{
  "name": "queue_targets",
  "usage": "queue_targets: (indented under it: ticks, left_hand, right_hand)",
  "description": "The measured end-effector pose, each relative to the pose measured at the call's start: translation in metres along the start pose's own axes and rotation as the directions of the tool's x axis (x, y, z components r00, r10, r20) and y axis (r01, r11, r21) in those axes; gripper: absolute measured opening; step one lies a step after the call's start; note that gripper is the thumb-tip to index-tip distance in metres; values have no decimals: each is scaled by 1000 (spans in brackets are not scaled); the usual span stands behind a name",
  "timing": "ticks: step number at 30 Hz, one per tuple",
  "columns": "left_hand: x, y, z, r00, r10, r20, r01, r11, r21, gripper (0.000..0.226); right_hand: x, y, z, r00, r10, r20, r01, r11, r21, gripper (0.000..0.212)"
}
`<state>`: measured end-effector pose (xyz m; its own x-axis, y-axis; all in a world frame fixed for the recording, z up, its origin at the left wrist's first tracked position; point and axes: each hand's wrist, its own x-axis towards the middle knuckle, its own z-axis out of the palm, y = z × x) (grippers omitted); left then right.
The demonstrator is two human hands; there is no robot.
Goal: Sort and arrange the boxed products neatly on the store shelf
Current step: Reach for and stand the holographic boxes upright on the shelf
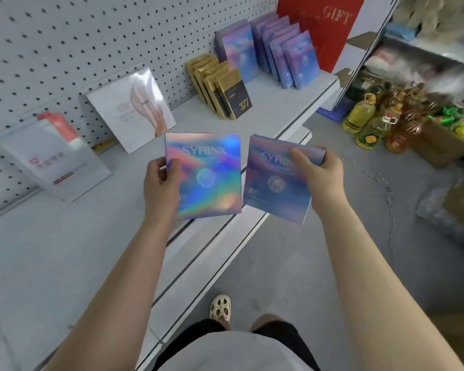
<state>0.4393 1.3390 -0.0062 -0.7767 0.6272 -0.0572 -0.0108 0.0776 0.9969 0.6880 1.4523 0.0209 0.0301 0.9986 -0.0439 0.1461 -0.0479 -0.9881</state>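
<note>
Boxes, two holographic: left hand [161, 183] grips one [206, 178] over the shelf's [65, 250] front edge, right hand [319, 175] grips the other [276, 183] just past it. Best stood upright behind the matching row [287, 60] near the shelf's far end. Small print blurred

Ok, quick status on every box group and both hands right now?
Left hand: grips the shiny SYRINX box by its left edge.
Right hand: grips the purple SYRINX box at its top right corner.
Purple boxes on shelf: upright, in rows.
Gold-black boxes: upright, one row.
White boxes: leaning on pegboard.
</note>
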Motion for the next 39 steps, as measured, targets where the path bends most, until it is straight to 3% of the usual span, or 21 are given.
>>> queue_targets:
  ticks: [9, 17, 24, 32, 35, 39]
  left_hand:
    - [76, 14, 123, 998, 41, -41, -41, 999, -19, 4]
    - [108, 18, 234, 960, 31, -278, -32, 999, 0, 13]
    - [126, 23, 257, 904, 9, -428, -21, 1000, -22, 21]
    - [169, 42, 254, 834, 34, -551, -63, 997, -33, 13]
    - [176, 46, 254, 806, 19, -592, -48, 998, -34, 15]
    - [178, 45, 260, 762, -3, -648, -24, 999, -33, 16]
  right_hand:
    - [150, -15, -16, 1000, -16, 17, 15, 999, 45, 22]
    - [303, -23, -34, 961, -126, 246, 125, 992, 19, 26]
    - [404, -31, 10, 891, -208, 404, 230, 973, -5, 24]
    - [468, -42, 92, 775, -307, 553, 367, 930, 1, 27]
    - [486, -49, 116, 701, -316, 639, 369, 928, 54, 27]
    - [514, -56, 142, 590, -253, 767, 393, 920, 1, 26]
